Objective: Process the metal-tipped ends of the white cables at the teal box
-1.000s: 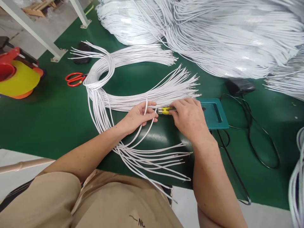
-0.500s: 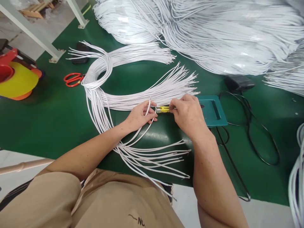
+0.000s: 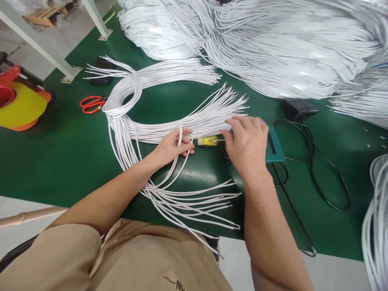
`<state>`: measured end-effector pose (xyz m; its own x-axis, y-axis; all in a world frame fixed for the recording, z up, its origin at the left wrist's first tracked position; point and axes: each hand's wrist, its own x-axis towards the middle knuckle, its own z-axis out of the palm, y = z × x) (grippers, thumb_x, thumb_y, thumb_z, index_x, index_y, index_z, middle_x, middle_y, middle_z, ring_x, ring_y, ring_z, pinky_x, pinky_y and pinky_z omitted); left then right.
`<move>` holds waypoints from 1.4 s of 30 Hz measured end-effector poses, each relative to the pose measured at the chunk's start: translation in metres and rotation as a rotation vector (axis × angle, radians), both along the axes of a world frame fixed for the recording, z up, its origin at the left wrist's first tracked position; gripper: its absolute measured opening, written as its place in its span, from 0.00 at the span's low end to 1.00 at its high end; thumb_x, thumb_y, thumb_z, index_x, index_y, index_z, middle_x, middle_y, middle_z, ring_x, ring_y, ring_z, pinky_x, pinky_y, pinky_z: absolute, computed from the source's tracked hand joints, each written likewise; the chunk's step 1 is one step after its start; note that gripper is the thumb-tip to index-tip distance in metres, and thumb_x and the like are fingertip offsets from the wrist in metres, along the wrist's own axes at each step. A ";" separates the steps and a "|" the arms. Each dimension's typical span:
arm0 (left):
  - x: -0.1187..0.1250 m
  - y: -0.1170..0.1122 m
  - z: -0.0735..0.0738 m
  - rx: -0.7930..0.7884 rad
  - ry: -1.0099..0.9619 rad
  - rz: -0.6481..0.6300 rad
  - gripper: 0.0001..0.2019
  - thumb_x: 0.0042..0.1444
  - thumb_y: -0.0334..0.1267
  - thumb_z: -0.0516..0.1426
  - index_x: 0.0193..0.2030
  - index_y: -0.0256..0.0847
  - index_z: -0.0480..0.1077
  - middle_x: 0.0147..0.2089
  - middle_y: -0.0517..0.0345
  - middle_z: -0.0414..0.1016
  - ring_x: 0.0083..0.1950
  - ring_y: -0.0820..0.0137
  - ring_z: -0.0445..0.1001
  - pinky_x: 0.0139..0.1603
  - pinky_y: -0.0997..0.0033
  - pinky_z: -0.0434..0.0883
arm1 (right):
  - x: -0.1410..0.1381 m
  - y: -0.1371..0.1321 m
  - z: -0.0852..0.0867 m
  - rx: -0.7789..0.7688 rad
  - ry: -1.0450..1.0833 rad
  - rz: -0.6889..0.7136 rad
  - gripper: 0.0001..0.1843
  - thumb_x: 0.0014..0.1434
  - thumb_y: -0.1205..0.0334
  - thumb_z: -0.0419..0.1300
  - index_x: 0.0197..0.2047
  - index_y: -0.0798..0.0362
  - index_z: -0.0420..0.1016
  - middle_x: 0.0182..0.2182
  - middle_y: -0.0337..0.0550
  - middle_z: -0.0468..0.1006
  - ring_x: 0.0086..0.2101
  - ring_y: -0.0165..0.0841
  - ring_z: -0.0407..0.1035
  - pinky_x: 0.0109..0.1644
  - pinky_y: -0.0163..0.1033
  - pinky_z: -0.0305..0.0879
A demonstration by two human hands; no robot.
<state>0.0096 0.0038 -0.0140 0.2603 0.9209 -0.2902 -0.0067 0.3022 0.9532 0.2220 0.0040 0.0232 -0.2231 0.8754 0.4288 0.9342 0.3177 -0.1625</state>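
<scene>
My left hand [image 3: 172,147] is closed on a couple of white wires [image 3: 185,160], which pass between its fingers and thumb. Just right of its fingertips lies a small tool with a yellow handle [image 3: 208,140], pale at one end, its thin metal shaft pointing toward my right hand. That right hand [image 3: 247,139] is over the left part of a teal tray [image 3: 280,151]; thumb and fingers are apart and I see nothing between them. Behind both hands stretches a tied bundle of white wires [image 3: 163,129]. Loose wire ends [image 3: 200,198] fan out in front of me.
Large heaps of white wire [image 3: 287,52] cover the back of the green table [image 3: 75,161]. Red-handled scissors [image 3: 91,104] lie left of the bundle. A black box [image 3: 299,108] and black cord [image 3: 325,161] are at right, near coiled wire [image 3: 377,214]. Yellow tape [image 3: 26,105] sits left.
The yellow-handled tool, held at my left fingertips before, now lies apart from them. My right hand has opened and shifted slightly right; my left hand still holds the wires.
</scene>
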 end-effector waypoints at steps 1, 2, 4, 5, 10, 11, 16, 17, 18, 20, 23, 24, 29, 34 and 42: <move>-0.001 0.000 -0.001 0.015 -0.014 0.009 0.25 0.48 0.37 0.66 0.53 0.37 0.67 0.34 0.60 0.73 0.34 0.71 0.78 0.33 0.74 0.72 | -0.007 -0.003 0.003 -0.026 0.054 0.106 0.13 0.66 0.59 0.53 0.46 0.54 0.76 0.45 0.51 0.79 0.47 0.44 0.68 0.55 0.51 0.60; -0.003 0.000 -0.002 0.035 -0.026 0.013 0.24 0.48 0.39 0.66 0.52 0.37 0.69 0.34 0.59 0.74 0.35 0.71 0.77 0.33 0.74 0.72 | -0.016 -0.007 0.005 -0.074 0.108 0.249 0.13 0.66 0.59 0.53 0.43 0.53 0.77 0.40 0.49 0.80 0.42 0.41 0.69 0.50 0.46 0.63; -0.006 0.001 -0.004 0.078 -0.037 0.010 0.20 0.47 0.41 0.67 0.47 0.36 0.72 0.36 0.57 0.75 0.37 0.72 0.75 0.37 0.74 0.71 | -0.036 -0.016 0.005 -0.239 0.114 0.585 0.12 0.66 0.60 0.54 0.40 0.52 0.79 0.38 0.46 0.81 0.40 0.37 0.70 0.48 0.41 0.64; -0.008 0.001 -0.005 0.090 -0.035 0.001 0.18 0.47 0.41 0.67 0.44 0.36 0.74 0.38 0.56 0.75 0.37 0.72 0.74 0.38 0.74 0.71 | -0.046 -0.021 0.004 -0.273 0.088 0.673 0.12 0.65 0.61 0.55 0.37 0.54 0.79 0.37 0.48 0.81 0.42 0.37 0.70 0.49 0.42 0.64; -0.015 0.003 -0.004 0.061 0.002 -0.081 0.19 0.51 0.46 0.65 0.47 0.39 0.76 0.37 0.55 0.76 0.35 0.73 0.71 0.35 0.75 0.68 | -0.067 -0.038 0.002 -0.676 -0.039 0.609 0.10 0.59 0.64 0.60 0.27 0.54 0.79 0.25 0.50 0.79 0.32 0.39 0.71 0.36 0.41 0.63; -0.015 0.003 -0.003 0.065 0.023 -0.100 0.20 0.52 0.47 0.64 0.49 0.39 0.75 0.35 0.56 0.75 0.35 0.73 0.71 0.35 0.75 0.68 | -0.064 -0.037 0.004 -0.803 0.030 0.593 0.11 0.58 0.65 0.60 0.25 0.53 0.78 0.23 0.47 0.78 0.26 0.35 0.69 0.31 0.38 0.60; -0.012 -0.003 0.003 0.136 0.110 -0.216 0.20 0.55 0.49 0.61 0.50 0.38 0.75 0.36 0.55 0.76 0.36 0.71 0.73 0.39 0.72 0.68 | -0.040 -0.015 0.010 -0.771 0.639 0.245 0.15 0.62 0.60 0.55 0.26 0.52 0.76 0.19 0.37 0.74 0.20 0.26 0.62 0.27 0.34 0.56; -0.010 -0.005 0.004 0.166 0.129 -0.241 0.19 0.56 0.48 0.60 0.49 0.38 0.75 0.36 0.55 0.76 0.36 0.71 0.73 0.40 0.71 0.68 | -0.038 -0.011 0.009 -0.710 0.727 0.160 0.12 0.61 0.58 0.56 0.31 0.52 0.78 0.20 0.37 0.74 0.20 0.26 0.63 0.27 0.34 0.56; -0.009 -0.007 0.006 0.197 0.154 -0.264 0.18 0.57 0.48 0.60 0.47 0.38 0.75 0.35 0.56 0.76 0.36 0.71 0.73 0.40 0.71 0.68 | -0.036 -0.007 0.007 -0.676 0.796 0.107 0.11 0.60 0.56 0.58 0.35 0.52 0.78 0.22 0.37 0.75 0.21 0.27 0.63 0.27 0.34 0.57; -0.007 -0.011 0.008 0.248 0.212 -0.291 0.14 0.57 0.46 0.59 0.43 0.38 0.76 0.34 0.57 0.76 0.35 0.71 0.72 0.40 0.71 0.68 | -0.037 -0.003 0.002 -0.674 0.901 0.091 0.11 0.55 0.54 0.63 0.38 0.52 0.78 0.24 0.37 0.76 0.23 0.27 0.64 0.28 0.34 0.58; -0.005 -0.012 0.010 0.229 0.196 -0.265 0.12 0.56 0.44 0.61 0.39 0.37 0.75 0.34 0.57 0.76 0.36 0.71 0.72 0.40 0.71 0.68 | -0.042 -0.003 -0.002 -0.707 1.034 0.121 0.09 0.52 0.56 0.64 0.29 0.53 0.76 0.23 0.37 0.75 0.24 0.27 0.64 0.28 0.34 0.59; -0.004 -0.011 0.010 0.198 0.153 -0.227 0.12 0.54 0.43 0.62 0.41 0.37 0.74 0.35 0.57 0.76 0.36 0.71 0.73 0.40 0.71 0.69 | -0.044 -0.004 -0.001 -0.713 1.069 0.122 0.09 0.52 0.56 0.65 0.27 0.53 0.75 0.22 0.36 0.75 0.23 0.27 0.63 0.27 0.34 0.58; 0.002 -0.008 0.009 0.074 -0.065 -0.020 0.18 0.44 0.40 0.69 0.38 0.37 0.67 0.34 0.59 0.74 0.33 0.72 0.76 0.30 0.76 0.68 | -0.046 -0.006 0.000 -0.741 1.177 0.104 0.11 0.49 0.55 0.67 0.26 0.53 0.76 0.16 0.32 0.67 0.19 0.25 0.57 0.22 0.33 0.53; 0.005 -0.009 0.011 0.097 -0.127 0.042 0.22 0.42 0.40 0.69 0.29 0.39 0.58 0.30 0.63 0.72 0.30 0.74 0.75 0.28 0.78 0.67 | -0.050 -0.005 -0.004 -0.857 1.418 0.116 0.10 0.50 0.56 0.65 0.25 0.54 0.73 0.13 0.29 0.60 0.17 0.23 0.51 0.19 0.31 0.49; 0.004 -0.011 0.012 0.181 -0.136 -0.027 0.19 0.52 0.37 0.63 0.28 0.40 0.52 0.29 0.61 0.75 0.29 0.76 0.73 0.29 0.76 0.65 | -0.051 -0.004 0.000 -1.037 1.645 0.132 0.18 0.51 0.50 0.66 0.22 0.54 0.68 0.18 0.31 0.62 0.16 0.21 0.48 0.18 0.32 0.53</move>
<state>0.0131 -0.0072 -0.0017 0.3111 0.9469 -0.0811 -0.1328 0.1278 0.9829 0.1708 0.0000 0.0229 -0.2819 0.8995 -0.3339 -0.3181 -0.4159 -0.8519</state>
